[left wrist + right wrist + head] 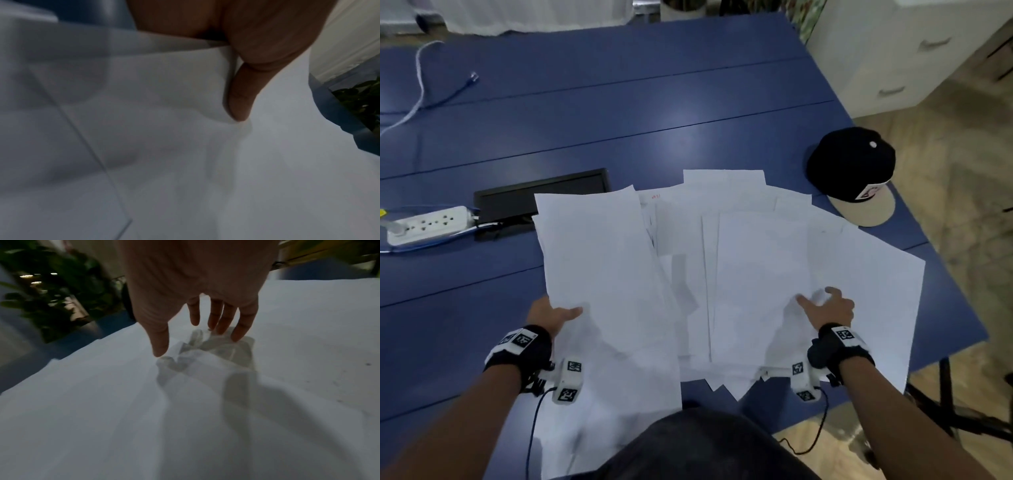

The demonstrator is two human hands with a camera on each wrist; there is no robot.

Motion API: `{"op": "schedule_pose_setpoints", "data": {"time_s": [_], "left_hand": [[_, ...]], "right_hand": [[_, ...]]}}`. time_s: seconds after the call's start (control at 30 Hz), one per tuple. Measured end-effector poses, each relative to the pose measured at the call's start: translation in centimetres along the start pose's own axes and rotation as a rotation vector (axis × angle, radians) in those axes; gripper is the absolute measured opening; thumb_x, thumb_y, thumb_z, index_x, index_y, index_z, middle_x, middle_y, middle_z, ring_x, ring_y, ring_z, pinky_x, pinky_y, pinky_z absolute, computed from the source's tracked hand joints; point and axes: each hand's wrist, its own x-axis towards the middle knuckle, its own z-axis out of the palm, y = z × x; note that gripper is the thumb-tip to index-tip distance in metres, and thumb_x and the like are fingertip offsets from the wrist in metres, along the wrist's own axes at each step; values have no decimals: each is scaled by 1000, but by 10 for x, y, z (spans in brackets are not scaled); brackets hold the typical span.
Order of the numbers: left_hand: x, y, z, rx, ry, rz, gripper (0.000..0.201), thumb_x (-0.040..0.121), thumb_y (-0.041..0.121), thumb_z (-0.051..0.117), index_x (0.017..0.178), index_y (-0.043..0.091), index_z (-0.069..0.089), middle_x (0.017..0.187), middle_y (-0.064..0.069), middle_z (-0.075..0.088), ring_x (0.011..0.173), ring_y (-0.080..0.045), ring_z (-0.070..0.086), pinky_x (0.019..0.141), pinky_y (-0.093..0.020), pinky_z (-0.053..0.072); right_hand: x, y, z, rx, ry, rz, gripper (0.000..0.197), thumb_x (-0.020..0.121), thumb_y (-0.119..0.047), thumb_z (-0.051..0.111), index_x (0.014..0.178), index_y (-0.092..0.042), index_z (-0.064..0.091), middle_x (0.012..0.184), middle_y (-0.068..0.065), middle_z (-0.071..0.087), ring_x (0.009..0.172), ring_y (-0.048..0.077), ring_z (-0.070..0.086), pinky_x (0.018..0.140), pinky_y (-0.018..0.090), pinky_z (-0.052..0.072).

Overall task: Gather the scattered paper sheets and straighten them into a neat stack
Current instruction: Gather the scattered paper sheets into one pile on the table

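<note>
The left hand [551,315] pinches a sheaf of paper sheets [606,260], thumb on top; the right hand [827,310] rests spread on the overlapping spread [763,267]. Sheets overhanging the blue counter [619,113] edge could slide off. A cap [854,174], power strip [428,224] and white cabinet [900,51] lie beyond.

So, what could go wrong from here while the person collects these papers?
1. The left hand pinches only the edge of its sheets, thumb on top; they may slip from this grip or crease.
2. Some paper sheets on the right overhang the table edge, so a sweep by the open right hand could push them onto the floor.
3. The cap lies close to the far sheets and may get dragged along.
</note>
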Motion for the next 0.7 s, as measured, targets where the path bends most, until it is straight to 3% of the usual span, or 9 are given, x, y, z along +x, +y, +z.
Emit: {"op": "schedule_pose_setpoints", "data": {"time_s": [0.1,0.2,0.3,0.37,0.43,0.53,0.6,0.7], "left_hand": [[2,-4,-2,-38,25,-15,56,74,-3,78,126,-1,58,125,-24,63,112,-43,60,97,-62,46],[-1,-2,-6,5,26,-5,52,77,-3,76,126,-3,58,124,-24,63,113,-42,60,98,-58,46],[-2,-4,-18,31,43,-26,48,77,-5,75,123,-4,59,123,-23,64,112,-41,60,99,-54,47],[-1,-8,-29,37,53,-32,50,77,-6,74,124,-6,59,124,-23,63,113,-42,60,99,-51,46],[-2,-13,-41,40,74,-40,51,77,-7,74,126,-6,57,125,-24,62,114,-42,59,100,-51,45],[-6,-20,-58,17,117,-74,52,78,-9,72,127,-7,56,125,-23,61,115,-42,58,100,-49,44],[-6,-26,-66,-6,95,-95,54,78,-7,74,129,-5,56,129,-21,61,116,-41,57,103,-53,43],[-3,-32,-74,-41,47,-147,54,81,-8,71,132,-4,54,128,-16,60,118,-38,56,105,-54,41]], "right_hand": [[5,-5,0,111,-39,33,89,77,-48,78,143,-7,36,143,22,41,130,40,45,108,46,38],[-3,-23,15,296,-149,-42,75,76,-31,83,136,-8,45,130,13,60,121,32,57,105,41,44],[-18,-39,34,330,-335,-157,59,77,-18,82,128,-10,55,126,12,65,112,29,63,102,46,49],[-25,-45,48,279,-395,-238,54,81,-20,78,130,-11,56,128,9,64,115,27,61,104,43,47],[-29,-51,55,214,-334,-274,62,88,-27,70,142,-11,45,142,10,54,130,29,50,111,43,39],[-35,-63,49,197,-225,-262,63,98,-18,54,154,-11,25,153,15,39,140,34,38,114,38,31],[-37,-71,45,207,-201,-322,58,99,-13,50,153,-9,26,152,18,40,139,35,39,113,35,30],[-43,-87,37,289,-133,-455,47,97,-7,50,144,-6,41,143,17,50,132,34,47,107,31,33]]}}
